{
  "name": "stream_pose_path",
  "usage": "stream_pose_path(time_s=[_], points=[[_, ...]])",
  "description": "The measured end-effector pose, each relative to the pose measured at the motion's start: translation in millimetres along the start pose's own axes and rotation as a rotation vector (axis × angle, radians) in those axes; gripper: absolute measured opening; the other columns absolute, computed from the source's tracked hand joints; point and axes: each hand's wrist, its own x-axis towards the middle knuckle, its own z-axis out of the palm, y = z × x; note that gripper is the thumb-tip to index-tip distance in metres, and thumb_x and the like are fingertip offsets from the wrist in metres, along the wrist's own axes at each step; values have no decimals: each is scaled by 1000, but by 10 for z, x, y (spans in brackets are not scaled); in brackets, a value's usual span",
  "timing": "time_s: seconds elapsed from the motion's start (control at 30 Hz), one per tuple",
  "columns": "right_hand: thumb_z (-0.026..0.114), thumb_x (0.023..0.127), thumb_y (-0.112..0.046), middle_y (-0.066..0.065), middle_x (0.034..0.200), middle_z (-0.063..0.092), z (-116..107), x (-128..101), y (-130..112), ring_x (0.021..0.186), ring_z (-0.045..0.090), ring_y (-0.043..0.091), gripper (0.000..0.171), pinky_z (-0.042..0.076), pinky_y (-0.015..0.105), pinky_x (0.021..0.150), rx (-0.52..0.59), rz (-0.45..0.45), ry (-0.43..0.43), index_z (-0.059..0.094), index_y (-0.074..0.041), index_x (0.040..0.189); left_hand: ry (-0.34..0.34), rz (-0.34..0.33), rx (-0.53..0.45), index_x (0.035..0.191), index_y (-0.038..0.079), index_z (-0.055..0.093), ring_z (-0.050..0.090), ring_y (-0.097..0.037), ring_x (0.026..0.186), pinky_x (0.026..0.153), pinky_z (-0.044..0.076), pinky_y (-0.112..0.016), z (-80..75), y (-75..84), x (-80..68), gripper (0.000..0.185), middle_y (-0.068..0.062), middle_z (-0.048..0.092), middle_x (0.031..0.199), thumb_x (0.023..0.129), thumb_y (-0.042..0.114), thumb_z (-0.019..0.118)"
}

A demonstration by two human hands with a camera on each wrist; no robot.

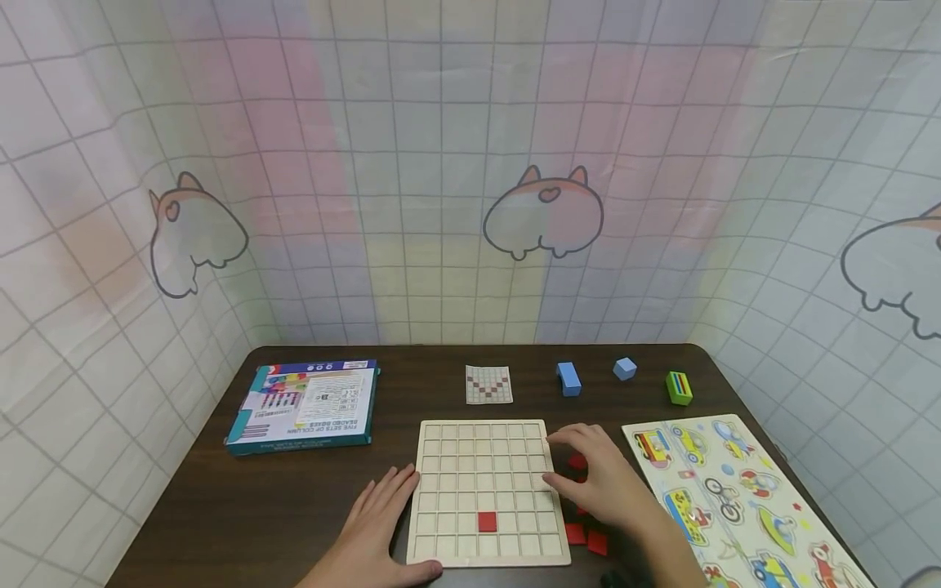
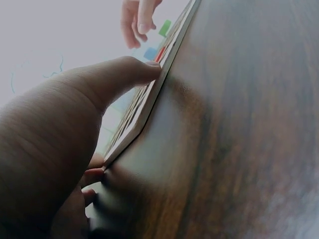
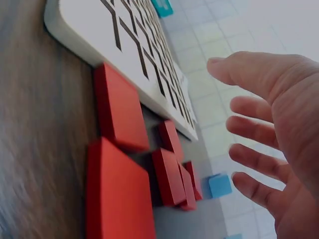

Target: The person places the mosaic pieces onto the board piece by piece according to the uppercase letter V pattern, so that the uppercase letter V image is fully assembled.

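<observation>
A pale wooden grid board lies on the dark table, with one red square tile in a cell near its front. My left hand rests against the board, fingertips at the left edge and thumb on the front edge. Over the board's right edge hovers my right hand. Its fingers are spread and hold nothing, as the right wrist view shows. Beneath and beside that hand lie several loose red tiles, partly hidden by it in the head view.
A small pattern card lies behind the board. Blue blocks and a green striped block stand at the back right. At left lies a flat box; at right, a picture puzzle board extends under my right forearm.
</observation>
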Motion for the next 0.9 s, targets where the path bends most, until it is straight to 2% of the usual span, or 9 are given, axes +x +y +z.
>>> stream_pose_path(time_s=[0.33,0.53,0.7,0.9], points=[[95,90,-32,-1,133,74,-87,-18,148,122,62,24,48,57,56,103,-85,43,65,78,-18,132,-9,9,-11,176,12,32,21,-46,172,136,6,-78,11,-66,23,129,-10,30,184,80,84,81],[94,90,-35,2,135,74,-117,-32,243,123,62,26,51,56,59,105,-131,99,50,77,-17,135,16,44,-7,175,10,34,20,-49,171,135,8,-79,13,-61,-2,128,-13,31,183,80,81,82],[93,90,-38,6,138,73,-119,-25,330,127,62,31,54,54,63,110,-168,156,25,75,-16,137,21,39,2,175,11,34,21,-49,171,135,9,-79,10,-40,0,127,-12,32,183,80,82,81],[92,91,-41,9,138,73,-135,-26,357,128,62,35,54,54,66,110,-175,184,5,76,-15,135,31,36,5,174,11,36,23,-49,170,134,11,-79,10,-34,-1,127,-12,34,182,79,82,82]])
